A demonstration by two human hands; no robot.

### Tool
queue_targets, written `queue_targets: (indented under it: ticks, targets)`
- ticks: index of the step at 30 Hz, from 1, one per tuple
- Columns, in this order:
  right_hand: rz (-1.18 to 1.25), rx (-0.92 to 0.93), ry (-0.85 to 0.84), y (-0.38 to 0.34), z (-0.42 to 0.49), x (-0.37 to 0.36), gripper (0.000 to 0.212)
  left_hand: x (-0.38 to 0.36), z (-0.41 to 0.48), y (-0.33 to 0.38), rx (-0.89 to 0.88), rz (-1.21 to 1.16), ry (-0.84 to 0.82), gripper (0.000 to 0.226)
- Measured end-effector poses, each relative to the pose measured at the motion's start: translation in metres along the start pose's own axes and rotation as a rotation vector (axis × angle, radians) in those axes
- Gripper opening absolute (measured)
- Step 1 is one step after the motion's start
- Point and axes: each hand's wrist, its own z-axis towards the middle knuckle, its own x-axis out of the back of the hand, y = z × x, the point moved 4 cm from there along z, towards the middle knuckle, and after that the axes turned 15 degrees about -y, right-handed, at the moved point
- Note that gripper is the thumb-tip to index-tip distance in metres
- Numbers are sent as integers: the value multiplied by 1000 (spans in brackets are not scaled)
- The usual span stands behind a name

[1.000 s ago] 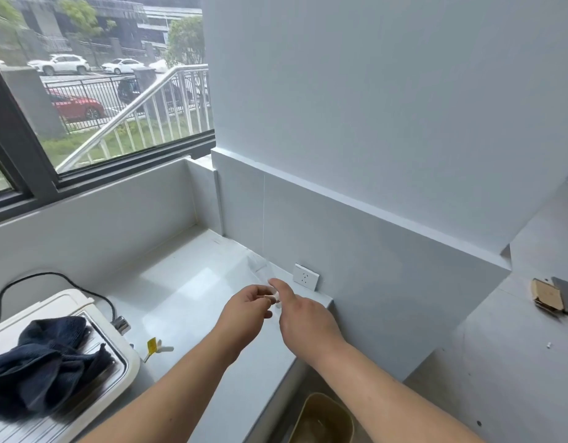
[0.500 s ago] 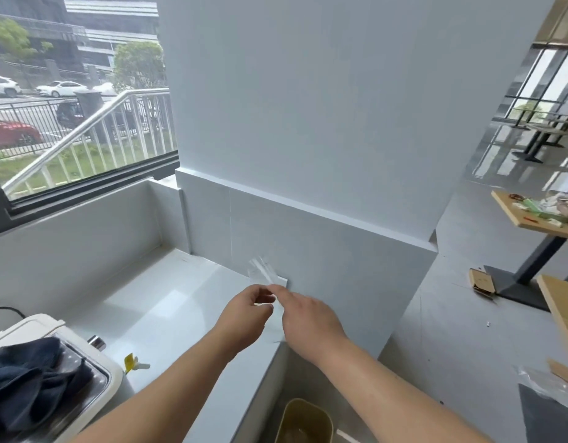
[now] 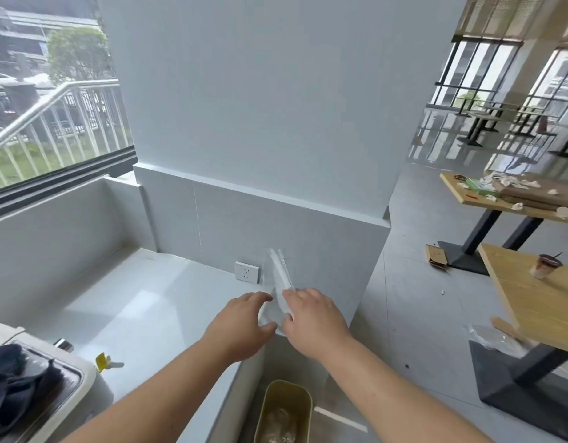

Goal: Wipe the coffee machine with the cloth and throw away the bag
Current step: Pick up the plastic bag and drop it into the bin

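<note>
Pinching the lower part of the bag (image 3: 279, 284), the right hand (image 3: 311, 318) has its fingers curled onto the film, the thumb tucked against the near edge. The left hand (image 3: 241, 324) sits just beside it, index finger and thumb reaching toward the bag's left edge; they touch the plastic, but whether they actually nip it I cannot tell. The bag itself is a clear, narrow sleeve, standing up from between the two hands in front of the low wall, above the end of the tabletop (image 3: 148, 298).

It looks nearly weightless and limp, thin film that will crumple, cling to skin and drift if let go from high up. A hold low on the gathered part, where the layers bunch, seems the surest, and bunching it tighter should help it drop straight.

Below the hands, on the floor beside the tabletop's end, stands an open bin (image 3: 284, 407) with crumpled wrap already inside. Further left, a wall socket (image 3: 247, 271) sits low on the wall, and a dark cloth (image 3: 14, 385) lies heaped on the white coffee machine (image 3: 94, 382).
</note>
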Motion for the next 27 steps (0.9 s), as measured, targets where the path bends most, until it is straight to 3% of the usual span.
queue_targets:
  ticks: [6,13,27]
  targets:
    - [-54,-13,-107,16,19,-36,77,-15,16,-16,89,224,25,84]
    - [-71,-4,-154,45,40,-75,85,-41,52,-33,144,337,19,104]
    - [15,-3,-352,91,72,-143,88,-100,112,-85,229,358,-89,95]
